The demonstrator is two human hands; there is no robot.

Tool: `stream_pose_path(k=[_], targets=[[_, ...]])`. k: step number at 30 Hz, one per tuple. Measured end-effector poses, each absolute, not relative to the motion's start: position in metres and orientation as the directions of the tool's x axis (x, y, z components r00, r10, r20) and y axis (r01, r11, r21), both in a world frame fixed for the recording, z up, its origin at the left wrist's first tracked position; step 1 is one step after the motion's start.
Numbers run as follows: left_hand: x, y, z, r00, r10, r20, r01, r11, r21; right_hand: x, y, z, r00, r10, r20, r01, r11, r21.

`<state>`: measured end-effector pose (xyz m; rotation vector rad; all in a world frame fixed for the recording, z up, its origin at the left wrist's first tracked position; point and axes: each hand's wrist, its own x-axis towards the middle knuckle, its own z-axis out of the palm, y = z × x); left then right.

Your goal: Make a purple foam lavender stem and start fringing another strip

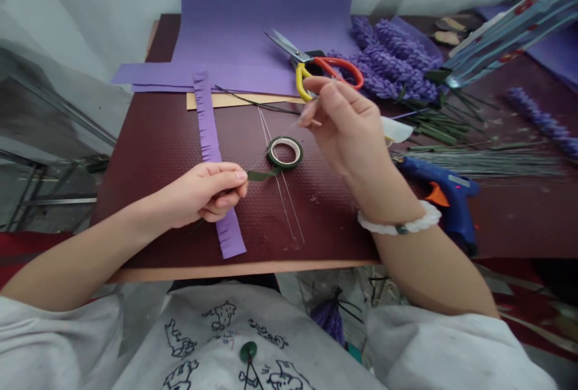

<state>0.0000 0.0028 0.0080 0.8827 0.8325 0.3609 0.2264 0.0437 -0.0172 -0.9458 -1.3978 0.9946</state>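
Note:
My left hand is closed in a pinch on the free end of green floral tape and what looks like a thin wire. The tape runs back to its roll, which lies flat on the dark red table. My right hand is raised above the roll, fingers pinched on the upper end of a thin wire that is hard to make out. A fringed purple paper strip lies under and behind my left hand.
A large purple sheet curves up the wall at the back. Scissors with red and yellow handles lie on it. Purple paper flowers, green stems, wires and a blue glue gun crowd the right side.

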Motion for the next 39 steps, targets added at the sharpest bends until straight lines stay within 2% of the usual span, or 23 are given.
stream_pose_path(k=[5,12,14,16,18,20,22,24,27,33,39], targets=[[0.0,0.003,0.006,0.657,0.577,-0.485,0.052,0.607,0.793,0.251,0.064,-0.021,0.043,0.957,0.287,-0.066,0.289,-0.955],[0.001,0.004,0.008,0.636,0.578,-0.511,0.057,0.625,0.779,0.275,0.078,-0.028,0.164,0.95,0.264,0.05,0.26,-0.964],[0.001,0.005,0.008,0.63,0.582,-0.515,0.051,0.63,0.775,0.275,0.078,-0.033,0.181,0.944,0.277,0.162,0.249,-0.955],[0.001,0.005,0.007,0.631,0.582,-0.514,0.045,0.633,0.773,0.273,0.076,-0.038,0.168,0.919,0.358,0.347,0.285,-0.894],[0.0,0.006,0.006,0.635,0.577,-0.513,0.043,0.637,0.77,0.267,0.071,-0.038,0.084,0.88,0.467,0.533,0.356,-0.767],[0.0,0.006,0.006,0.642,0.573,-0.509,0.038,0.64,0.768,0.257,0.062,-0.032,-0.037,0.84,0.542,0.622,0.444,-0.645],[-0.001,0.006,0.005,0.647,0.57,-0.506,0.033,0.642,0.766,0.243,0.05,-0.022,-0.18,0.82,0.543,0.582,0.534,-0.613],[-0.001,0.006,0.006,0.647,0.57,-0.506,0.031,0.644,0.764,0.228,0.036,-0.013,-0.347,0.811,0.47,0.432,0.584,-0.687],[-0.001,0.006,0.006,0.646,0.569,-0.509,0.031,0.647,0.762,0.208,0.019,-0.009,-0.531,0.775,0.342,0.268,0.536,-0.801],[-0.004,0.003,0.004,0.715,0.541,-0.443,-0.024,0.652,0.758,0.195,0.012,-0.014,-0.49,0.831,0.264,0.158,0.383,-0.91],[-0.005,0.003,0.001,0.762,0.509,-0.4,-0.055,0.667,0.743,0.195,0.01,-0.013,-0.435,0.786,0.438,0.21,0.562,-0.8]])
